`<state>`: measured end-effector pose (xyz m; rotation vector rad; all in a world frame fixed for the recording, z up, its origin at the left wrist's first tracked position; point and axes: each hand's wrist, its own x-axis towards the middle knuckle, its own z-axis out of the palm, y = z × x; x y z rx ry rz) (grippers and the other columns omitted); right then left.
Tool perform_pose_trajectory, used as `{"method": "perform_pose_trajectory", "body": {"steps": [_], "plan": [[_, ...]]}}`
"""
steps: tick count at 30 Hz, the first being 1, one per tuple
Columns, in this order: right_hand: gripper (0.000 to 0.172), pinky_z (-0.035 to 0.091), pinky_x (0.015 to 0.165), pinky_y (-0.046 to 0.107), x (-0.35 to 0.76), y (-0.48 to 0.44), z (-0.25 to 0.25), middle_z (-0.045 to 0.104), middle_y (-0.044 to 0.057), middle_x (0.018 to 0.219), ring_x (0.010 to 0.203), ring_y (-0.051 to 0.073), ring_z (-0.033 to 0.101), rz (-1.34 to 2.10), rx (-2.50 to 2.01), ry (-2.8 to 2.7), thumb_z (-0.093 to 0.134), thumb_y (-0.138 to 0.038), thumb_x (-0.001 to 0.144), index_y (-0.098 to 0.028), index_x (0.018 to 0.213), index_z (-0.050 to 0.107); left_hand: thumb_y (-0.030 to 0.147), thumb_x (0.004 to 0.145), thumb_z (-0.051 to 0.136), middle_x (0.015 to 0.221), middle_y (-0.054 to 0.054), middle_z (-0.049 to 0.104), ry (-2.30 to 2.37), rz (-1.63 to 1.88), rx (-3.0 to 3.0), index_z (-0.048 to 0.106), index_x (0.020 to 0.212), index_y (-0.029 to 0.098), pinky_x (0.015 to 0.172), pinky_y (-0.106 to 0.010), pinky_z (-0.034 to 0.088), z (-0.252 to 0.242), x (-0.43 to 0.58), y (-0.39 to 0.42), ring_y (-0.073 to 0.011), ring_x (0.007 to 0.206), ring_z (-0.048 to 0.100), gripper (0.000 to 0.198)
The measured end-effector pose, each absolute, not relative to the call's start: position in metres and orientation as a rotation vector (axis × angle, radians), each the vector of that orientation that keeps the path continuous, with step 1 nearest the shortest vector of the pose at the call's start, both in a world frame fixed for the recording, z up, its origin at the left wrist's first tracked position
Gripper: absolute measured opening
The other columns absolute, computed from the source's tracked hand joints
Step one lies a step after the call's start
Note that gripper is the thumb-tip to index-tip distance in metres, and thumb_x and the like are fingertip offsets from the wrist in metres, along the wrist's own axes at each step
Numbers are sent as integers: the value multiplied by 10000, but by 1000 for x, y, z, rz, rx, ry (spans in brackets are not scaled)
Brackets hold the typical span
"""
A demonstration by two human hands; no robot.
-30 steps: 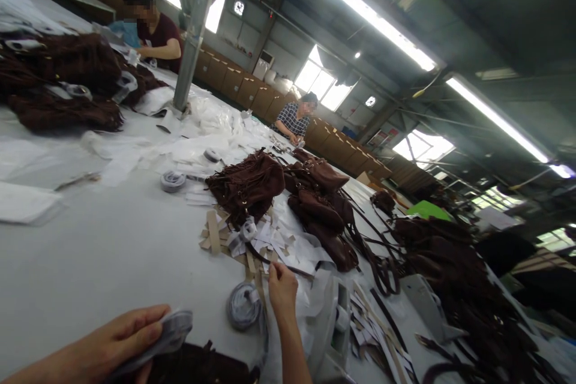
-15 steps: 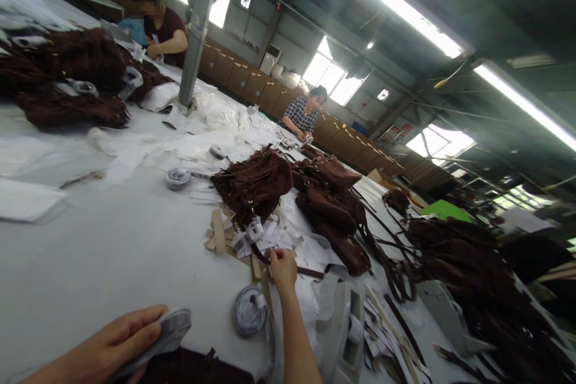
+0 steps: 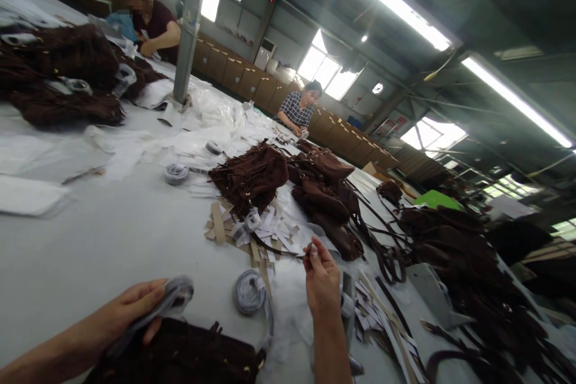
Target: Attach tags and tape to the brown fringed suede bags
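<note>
My left hand point(image 3: 139, 306) is closed around a coil of strap in greyish wrapping point(image 3: 180, 294), held just above a dark brown bag point(image 3: 189, 348) at the lower edge. My right hand point(image 3: 321, 279) pinches the end of a thin dark brown strap point(image 3: 276, 249). That strap runs left toward a small wrapped roll point(image 3: 252, 220) below a brown fringed bag point(image 3: 252, 174). Between my hands, another wrapped coil point(image 3: 249, 292) lies on the white table point(image 3: 135, 240), its tail trailing toward the dark bag.
Paper strips point(image 3: 218, 225) lie scattered under the roll. More brown bags point(image 3: 324, 192) are piled beyond my right hand, with a grey device point(image 3: 434, 294) farther right. A metal post point(image 3: 186, 42) rises from the table. Two people point(image 3: 157, 30) work across it.
My right hand has moved right and up, drawing the brown strap out straighter. My left hand has risen slightly with its coil, and more of the dark bag shows below.
</note>
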<state>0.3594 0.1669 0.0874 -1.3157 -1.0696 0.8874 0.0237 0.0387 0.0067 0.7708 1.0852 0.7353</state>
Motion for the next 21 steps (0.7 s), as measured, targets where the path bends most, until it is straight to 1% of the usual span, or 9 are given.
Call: {"method": "perform_pose_trajectory", "body": {"steps": [3,5,7,9,10,13,16,19,21], "plan": [[225,451,814,317,333,127,95,659,39,859,868,193,591,871,-1356,-1402,652,-400,758,-190,838,662,670,771,511,535,37,515,995,788,693,614,1002,183,358,-156,253,12,22,41,-62,395,324,549],[190,429,844,315,310,103,92,659,41,885,917,201,579,804,-1363,-1621,614,-384,806,-199,810,660,632,757,573,570,18,554,963,824,647,619,988,161,371,-146,270,14,21,44,-59,418,371,526],[208,451,732,283,284,83,82,640,25,786,770,174,585,887,-1339,-1680,573,-392,838,-199,826,649,572,738,644,609,-6,586,927,862,593,630,948,140,409,-140,325,16,20,46,-69,469,451,481],[266,423,544,242,257,68,70,575,-8,652,555,129,509,1093,-1308,-1625,527,-424,859,-185,888,642,484,733,695,637,-12,592,873,909,546,642,910,128,469,-135,384,18,20,47,-73,521,505,402],[298,393,486,229,244,62,64,542,-22,618,502,113,463,1175,-1294,-1583,520,-436,859,-174,934,641,440,733,711,648,-8,590,845,928,534,648,906,126,491,-132,399,19,20,46,-70,536,518,363],[415,370,464,203,213,52,52,500,-40,615,503,96,429,1219,-1277,-1492,585,-436,805,-138,1093,619,352,738,720,681,-3,595,783,946,560,660,904,129,490,-123,399,24,22,43,-58,533,524,284],[508,403,510,203,200,52,54,531,-35,641,551,105,468,1153,-1271,-1526,662,-416,730,-123,1143,614,387,777,674,648,-7,605,772,909,625,657,940,142,435,-128,356,25,24,39,-62,488,503,295],[382,445,588,227,198,51,62,628,10,744,656,146,548,1142,-1233,-1672,650,-376,737,-154,1048,667,455,792,643,607,-9,606,782,883,667,657,946,142,419,-138,331,25,22,34,-67,463,477,350],[284,436,593,224,199,44,65,642,10,747,658,147,552,1073,-1265,-1760,616,-323,756,-168,986,681,483,779,650,620,-10,616,788,869,688,660,920,139,434,-138,340,28,22,27,-67,479,485,372]]}}
